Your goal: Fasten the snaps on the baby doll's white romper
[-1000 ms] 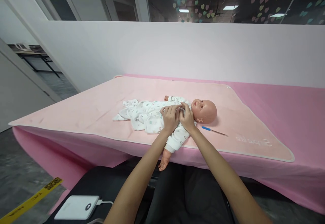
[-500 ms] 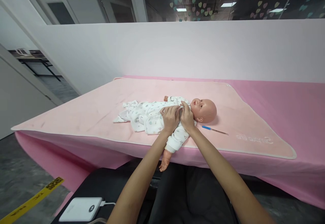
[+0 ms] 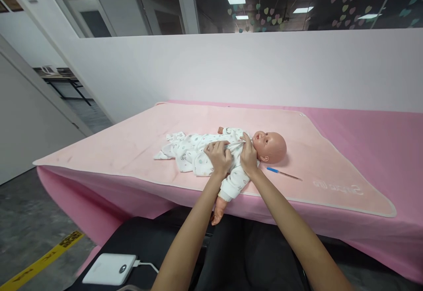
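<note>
A baby doll [image 3: 270,146] lies on its back, its bald head to the right and one arm hanging over the table's front edge. It wears a white patterned outfit [image 3: 191,152]. At the doll's chest, my left hand [image 3: 218,155] is closed on the front of the outfit. Nearer the neck, my right hand [image 3: 248,153] pinches the outfit's upper edge, and the fabric stretches between the two hands. Whether a fastener is under my fingers cannot be made out. Beside the doll's head lies a thin stick with a blue end [image 3: 272,170].
The doll rests on a peach mat [image 3: 330,167] over a pink tablecloth [image 3: 373,150]. Behind the table rises a white wall [image 3: 231,71]. A white power bank [image 3: 109,269] with a cable lies on a black surface at lower left. Yellow tape [image 3: 42,260] marks the floor.
My hands have moved apart along the doll's chest, left hand toward its belly, right hand by the neck, with fabric now stretched between them. The whole view has shifted slightly.
</note>
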Available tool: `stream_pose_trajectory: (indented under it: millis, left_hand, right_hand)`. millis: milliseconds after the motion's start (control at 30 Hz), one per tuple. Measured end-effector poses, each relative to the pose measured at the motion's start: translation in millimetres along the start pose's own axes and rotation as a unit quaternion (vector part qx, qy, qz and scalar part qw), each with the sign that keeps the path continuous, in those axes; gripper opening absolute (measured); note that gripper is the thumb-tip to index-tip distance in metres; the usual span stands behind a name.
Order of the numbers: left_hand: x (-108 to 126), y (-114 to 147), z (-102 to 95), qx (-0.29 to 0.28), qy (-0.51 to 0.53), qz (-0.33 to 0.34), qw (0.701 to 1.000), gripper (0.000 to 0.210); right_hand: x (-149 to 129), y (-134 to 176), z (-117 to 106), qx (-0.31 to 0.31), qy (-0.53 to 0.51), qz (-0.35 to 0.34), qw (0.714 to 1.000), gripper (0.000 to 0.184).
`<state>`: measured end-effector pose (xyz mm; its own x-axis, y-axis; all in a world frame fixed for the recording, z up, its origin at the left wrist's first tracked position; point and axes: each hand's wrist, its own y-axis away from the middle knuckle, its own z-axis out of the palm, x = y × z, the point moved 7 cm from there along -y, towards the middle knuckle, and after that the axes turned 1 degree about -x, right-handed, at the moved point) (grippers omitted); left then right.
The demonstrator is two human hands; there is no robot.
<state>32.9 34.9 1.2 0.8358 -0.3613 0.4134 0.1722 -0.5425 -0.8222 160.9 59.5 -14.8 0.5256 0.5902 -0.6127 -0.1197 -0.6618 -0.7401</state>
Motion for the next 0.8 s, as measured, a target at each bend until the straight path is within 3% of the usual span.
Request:
stream_pose_trajectory:
  millis: [200, 800]
  left_hand:
    - [-6.3, -0.1, -1.4, -0.008, -0.013, -0.051, 0.999, 0.02]
    - [-1.3, -0.9, -2.8, 0.001, 0.033, -0.019, 0.999, 0.009]
  right_hand:
    - [-3.5, 0.7, -2.2, 0.027, 0.008, -0.046, 0.999, 0.04]
    - [-6.7, -1.4, -4.2, 0.027, 0.004, -0.068, 0.997, 0.033]
